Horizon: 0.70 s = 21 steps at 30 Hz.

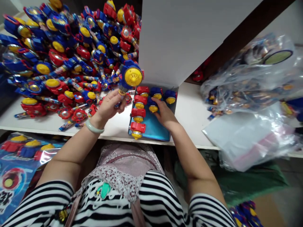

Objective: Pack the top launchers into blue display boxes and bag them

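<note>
My left hand (111,105) is closed round the stick of a blue toy with a yellow disc (132,76), held up left of the box. Inside the open display box (161,127), with its blue floor and tall white lid, my right hand (164,114) has its fingers on a blue toy with a yellow cap (153,105). A column of several red toys (138,127) stands along the box's left side. Two more blue toys, one at the back middle (156,92) and one at the back right (170,96), are in the box too.
A big heap of red and blue toys (59,47) covers the table's left side. On the right lie clear plastic bags (248,85) with toy parts and a flat plastic bag (255,135). A printed blue box (16,170) is at lower left. The table edge (113,137) runs before me.
</note>
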{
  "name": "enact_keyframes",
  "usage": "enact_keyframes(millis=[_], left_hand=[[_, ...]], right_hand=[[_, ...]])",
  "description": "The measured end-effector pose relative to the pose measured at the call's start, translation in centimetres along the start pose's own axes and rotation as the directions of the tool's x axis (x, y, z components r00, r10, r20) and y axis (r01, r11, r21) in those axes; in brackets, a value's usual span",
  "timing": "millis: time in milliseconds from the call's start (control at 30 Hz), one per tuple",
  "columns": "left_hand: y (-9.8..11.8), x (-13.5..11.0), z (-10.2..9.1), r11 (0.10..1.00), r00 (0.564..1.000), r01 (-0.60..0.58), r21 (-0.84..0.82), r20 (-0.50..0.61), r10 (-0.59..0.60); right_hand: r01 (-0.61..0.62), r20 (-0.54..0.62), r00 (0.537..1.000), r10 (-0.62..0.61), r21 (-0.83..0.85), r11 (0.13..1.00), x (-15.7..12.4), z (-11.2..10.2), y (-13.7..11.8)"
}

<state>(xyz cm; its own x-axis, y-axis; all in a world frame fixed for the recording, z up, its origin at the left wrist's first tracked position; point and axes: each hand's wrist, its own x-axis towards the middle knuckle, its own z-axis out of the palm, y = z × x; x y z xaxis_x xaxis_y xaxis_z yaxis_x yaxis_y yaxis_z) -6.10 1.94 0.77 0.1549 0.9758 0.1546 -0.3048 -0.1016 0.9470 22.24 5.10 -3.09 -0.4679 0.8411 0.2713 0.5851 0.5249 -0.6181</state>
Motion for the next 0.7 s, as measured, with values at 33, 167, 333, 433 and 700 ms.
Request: enact_keyframes(millis=[33,167,333,433,700], left_hand=[[0.1,0.1,0.3,1.0,0.999,0.002,0.025,0.034,-0.003],[1.2,1.0,3.3,0.984,0.963,-0.023,0.176,0.269,-0.026],[2.4,2.0,6.0,0.903,0.909,-0.155,0.401,0.415,-0.028],[1.8,3.1,2.0,0.866,0.985,-0.157,0.475,0.138,0.103],[-3.8,4.6,-11.3,0.826,0.94,0.049,0.562,-0.305,0.152]], right_hand=[[0.002,-0.034,0.999,-0.003,-0.026,1.0,-0.2,-0.9,-1.3],[0.102,-0.29,0.953,-0.086,0.039,0.994,-0.1,-3.8,-6.7],[0.11,-0.558,0.825,-0.085,0.012,0.994,0.2,-5.4,-7.2],[0.077,-0.615,0.786,-0.066,-0.008,0.997,-1.9,-6.2,-2.8],[0.099,-0.465,0.884,-0.054,0.071,0.993,-4.3,-2.6,6.4]])
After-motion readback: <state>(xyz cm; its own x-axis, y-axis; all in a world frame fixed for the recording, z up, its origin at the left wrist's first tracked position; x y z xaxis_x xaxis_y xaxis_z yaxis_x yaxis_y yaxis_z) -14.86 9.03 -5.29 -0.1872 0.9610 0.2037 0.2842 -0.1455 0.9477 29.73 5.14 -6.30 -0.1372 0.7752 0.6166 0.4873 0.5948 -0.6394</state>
